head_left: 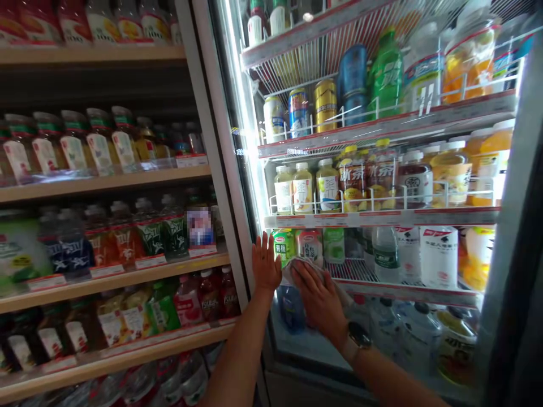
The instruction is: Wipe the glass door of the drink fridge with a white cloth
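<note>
My left hand [266, 263] lies at the left edge of the fridge's glass door [305, 353], fingers up and spread, holding nothing. Beside it, to the right, my right hand [316, 291] presses a pale wiping cloth [345, 295] to the glass, fingers stretched over it. A dark watch [360, 334] is on the right wrist. Behind the glass near my hands stand a green drink carton [283, 243] and a red-labelled one [310, 244]. The cloth and right hand hide part of the lower shelf.
Lit wire shelves [382, 217] behind the glass hold bottles and cans. Left of the door frame [227, 169], open wooden shelves [106, 183] carry rows of drink bottles with price strips. A dark door edge [503, 226] runs down the right side.
</note>
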{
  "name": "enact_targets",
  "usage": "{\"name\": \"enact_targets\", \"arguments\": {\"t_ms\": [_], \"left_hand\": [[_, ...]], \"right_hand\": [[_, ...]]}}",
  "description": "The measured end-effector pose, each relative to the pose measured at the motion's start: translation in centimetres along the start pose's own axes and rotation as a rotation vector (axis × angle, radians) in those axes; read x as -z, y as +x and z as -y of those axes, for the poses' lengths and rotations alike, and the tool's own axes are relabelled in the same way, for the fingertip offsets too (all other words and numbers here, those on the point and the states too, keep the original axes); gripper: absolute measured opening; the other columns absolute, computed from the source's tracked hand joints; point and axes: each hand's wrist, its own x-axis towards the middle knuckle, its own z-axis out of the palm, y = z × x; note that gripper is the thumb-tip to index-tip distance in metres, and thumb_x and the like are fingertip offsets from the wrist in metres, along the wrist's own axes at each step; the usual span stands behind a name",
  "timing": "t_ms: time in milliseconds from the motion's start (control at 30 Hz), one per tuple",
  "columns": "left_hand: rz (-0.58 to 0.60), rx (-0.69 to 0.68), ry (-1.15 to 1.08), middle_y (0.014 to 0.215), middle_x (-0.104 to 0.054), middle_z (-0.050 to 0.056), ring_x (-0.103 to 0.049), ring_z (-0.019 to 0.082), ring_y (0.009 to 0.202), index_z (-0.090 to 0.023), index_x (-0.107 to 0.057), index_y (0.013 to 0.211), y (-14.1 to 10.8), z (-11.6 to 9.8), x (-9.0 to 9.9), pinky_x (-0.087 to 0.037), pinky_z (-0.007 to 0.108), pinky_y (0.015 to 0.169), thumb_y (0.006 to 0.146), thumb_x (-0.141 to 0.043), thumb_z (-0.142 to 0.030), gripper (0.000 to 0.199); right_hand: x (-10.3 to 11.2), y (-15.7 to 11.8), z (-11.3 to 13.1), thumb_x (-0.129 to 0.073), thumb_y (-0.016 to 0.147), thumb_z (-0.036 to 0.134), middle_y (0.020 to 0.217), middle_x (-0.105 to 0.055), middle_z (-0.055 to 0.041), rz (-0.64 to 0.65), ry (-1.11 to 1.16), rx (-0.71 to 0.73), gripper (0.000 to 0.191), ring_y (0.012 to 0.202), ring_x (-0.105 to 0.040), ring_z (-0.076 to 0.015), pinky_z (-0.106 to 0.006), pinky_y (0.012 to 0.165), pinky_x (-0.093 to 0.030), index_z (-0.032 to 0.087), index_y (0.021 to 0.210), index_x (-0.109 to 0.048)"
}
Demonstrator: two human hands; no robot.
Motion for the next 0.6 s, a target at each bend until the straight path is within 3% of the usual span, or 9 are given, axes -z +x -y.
{"name": "enact_targets", "arguments": {"t_ms": [133, 233, 333, 467, 600], "left_hand": [[0.027, -0.001, -0.014, 0.16, -0.026, 0.013, -0.014, 0.025, 0.151, -0.018, -0.015, 0.156, -0.1, 0.2, 0.0, -0.019, 0.049, 0.122, 0.101, -0.026, -0.039, 0.059], [0.045, 0.007, -0.002, 0.16, -0.026, 0.013, -0.014, 0.025, 0.151, -0.018, -0.014, 0.156, -0.1, 0.2, 0.0, -0.018, 0.049, 0.122, 0.101, -0.027, -0.04, 0.06], [0.039, 0.004, 0.01, 0.16, -0.026, 0.013, -0.014, 0.025, 0.151, -0.017, -0.014, 0.156, -0.2, 0.2, -0.1, -0.018, 0.049, 0.122, 0.101, -0.026, -0.038, 0.06], [0.025, 0.011, 0.005, 0.16, -0.027, 0.013, -0.015, 0.024, 0.151, -0.019, -0.015, 0.156, -0.2, 0.0, 0.0, -0.02, 0.049, 0.122, 0.101, -0.029, -0.032, 0.058], [0.024, 0.019, 0.003, 0.159, -0.029, 0.012, -0.019, 0.024, 0.15, -0.021, -0.015, 0.156, -0.2, 0.0, 0.0, -0.021, 0.048, 0.122, 0.1, -0.034, -0.031, 0.06]], "right_hand": [[1.6, 4.4, -0.2, -0.043, 0.092, 0.014, 0.159, -0.032, -0.0051, -0.009, 0.031, -0.021, 0.063, 0.149, -0.022, -0.0212, -0.049, 0.121, -0.012, 0.02, 0.153, -0.031], [2.0, 5.8, 0.0, -0.042, 0.092, 0.015, 0.16, -0.03, -0.0065, -0.009, 0.052, -0.043, 0.064, 0.149, -0.022, -0.0222, -0.05, 0.121, -0.012, 0.019, 0.155, -0.027], [1.4, 4.8, 0.4, -0.043, 0.094, 0.018, 0.159, -0.033, -0.0078, -0.027, 0.052, -0.053, 0.062, 0.148, -0.024, -0.0228, -0.049, 0.121, -0.01, 0.018, 0.154, -0.03], [0.1, 1.5, 0.8, -0.044, 0.094, 0.019, 0.158, -0.036, -0.007, -0.012, 0.041, -0.052, 0.059, 0.146, -0.028, -0.0217, -0.048, 0.122, -0.006, 0.018, 0.152, -0.034], [-0.9, -1.5, 1.1, -0.044, 0.093, 0.018, 0.157, -0.036, -0.0058, 0.012, 0.018, -0.07, 0.059, 0.146, -0.029, -0.0214, -0.047, 0.122, -0.011, 0.019, 0.151, -0.035]]}}
